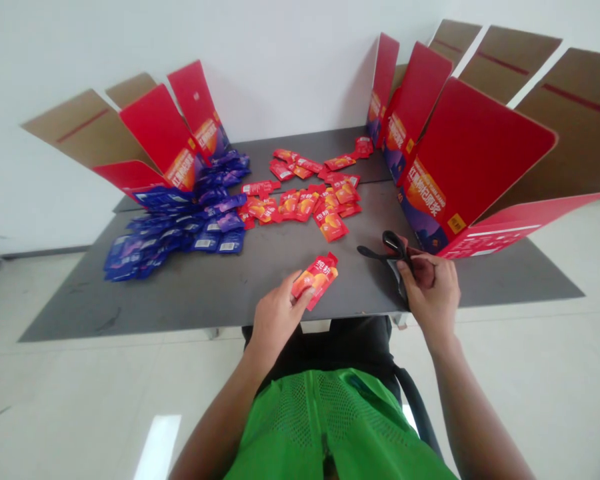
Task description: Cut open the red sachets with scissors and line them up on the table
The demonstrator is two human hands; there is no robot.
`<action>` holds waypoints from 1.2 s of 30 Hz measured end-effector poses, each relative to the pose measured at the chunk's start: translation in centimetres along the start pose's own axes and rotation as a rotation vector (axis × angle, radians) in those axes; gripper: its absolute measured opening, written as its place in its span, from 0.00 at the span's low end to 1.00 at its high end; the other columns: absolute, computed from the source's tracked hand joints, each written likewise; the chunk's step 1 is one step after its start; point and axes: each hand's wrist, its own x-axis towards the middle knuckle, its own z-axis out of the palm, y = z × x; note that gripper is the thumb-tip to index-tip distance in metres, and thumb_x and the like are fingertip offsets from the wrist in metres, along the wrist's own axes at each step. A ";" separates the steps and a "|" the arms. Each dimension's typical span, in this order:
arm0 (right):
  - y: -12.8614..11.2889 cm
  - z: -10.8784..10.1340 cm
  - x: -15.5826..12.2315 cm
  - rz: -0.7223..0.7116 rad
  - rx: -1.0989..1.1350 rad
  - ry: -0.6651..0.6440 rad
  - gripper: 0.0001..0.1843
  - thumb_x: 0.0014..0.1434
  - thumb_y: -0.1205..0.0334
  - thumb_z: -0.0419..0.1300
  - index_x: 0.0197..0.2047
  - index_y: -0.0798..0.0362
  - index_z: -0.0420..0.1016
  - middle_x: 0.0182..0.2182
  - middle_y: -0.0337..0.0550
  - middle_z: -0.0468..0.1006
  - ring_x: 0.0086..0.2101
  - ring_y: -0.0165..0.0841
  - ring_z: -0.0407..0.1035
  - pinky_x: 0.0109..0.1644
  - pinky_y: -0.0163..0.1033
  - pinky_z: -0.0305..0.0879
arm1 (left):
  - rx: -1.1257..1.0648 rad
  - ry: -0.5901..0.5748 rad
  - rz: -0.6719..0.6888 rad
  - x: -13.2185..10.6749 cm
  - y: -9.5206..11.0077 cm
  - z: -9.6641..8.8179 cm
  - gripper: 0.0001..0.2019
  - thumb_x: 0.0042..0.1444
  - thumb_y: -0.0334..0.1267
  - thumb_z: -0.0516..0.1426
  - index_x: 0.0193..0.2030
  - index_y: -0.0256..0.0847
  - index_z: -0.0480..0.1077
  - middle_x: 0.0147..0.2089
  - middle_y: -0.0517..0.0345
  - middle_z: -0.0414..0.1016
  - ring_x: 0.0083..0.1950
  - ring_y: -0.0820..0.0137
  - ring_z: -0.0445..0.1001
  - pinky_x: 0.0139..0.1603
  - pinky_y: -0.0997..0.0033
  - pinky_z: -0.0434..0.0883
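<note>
Your left hand holds a single red sachet over the near part of the grey table. The thumb and fingers are together, pinching the lower part of the sachet, and the top of the sachet points toward the far right. The sachet lies between your two hands, well apart from the other sachets. Whether it touches the table cannot be determined.

Your right hand is at the near right of the table. Its fingers are curled closed around a pair of black-handled scissors, and the scissors' black handles project to the far left of the hand.

Loose red sachets lie in a scattered group at the far centre of the table. Blue sachets lie heaped to their left, against the base of the left red carton. The right red carton stands open at the far right of the table, just beyond your right hand. Both cartons have their flaps spread outward. A green mesh vest covers your torso at the bottom of the view.
</note>
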 end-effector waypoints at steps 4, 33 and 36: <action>0.2 -0.1 0.1 0.003 -0.016 -0.032 0.17 0.63 0.45 0.66 0.46 0.48 0.76 0.44 0.48 0.79 0.47 0.45 0.73 0.52 0.51 0.68 | 0.152 -0.033 0.115 -0.9 -0.3 -0.3 0.23 0.72 0.54 0.55 0.64 0.40 0.71 0.37 0.51 0.81 0.33 0.61 0.79 0.32 0.69 0.72; -10.1 6.2 0.4 -0.571 0.140 -0.430 0.11 0.70 0.62 0.60 0.55 0.46 0.72 0.54 0.50 0.77 0.53 0.43 0.72 0.56 0.51 0.72 | -0.107 0.049 0.531 -4.6 -2.0 1.8 0.17 0.72 0.31 0.57 0.66 0.39 0.71 0.64 0.49 0.76 0.65 0.59 0.75 0.66 0.51 0.76; -11.2 6.1 -1.8 -0.665 0.194 -0.594 0.11 0.71 0.63 0.59 0.55 0.47 0.72 0.53 0.48 0.78 0.53 0.40 0.72 0.56 0.48 0.73 | -0.126 0.080 0.516 -4.8 -2.0 1.9 0.13 0.72 0.30 0.57 0.60 0.39 0.76 0.58 0.51 0.81 0.61 0.60 0.78 0.64 0.52 0.77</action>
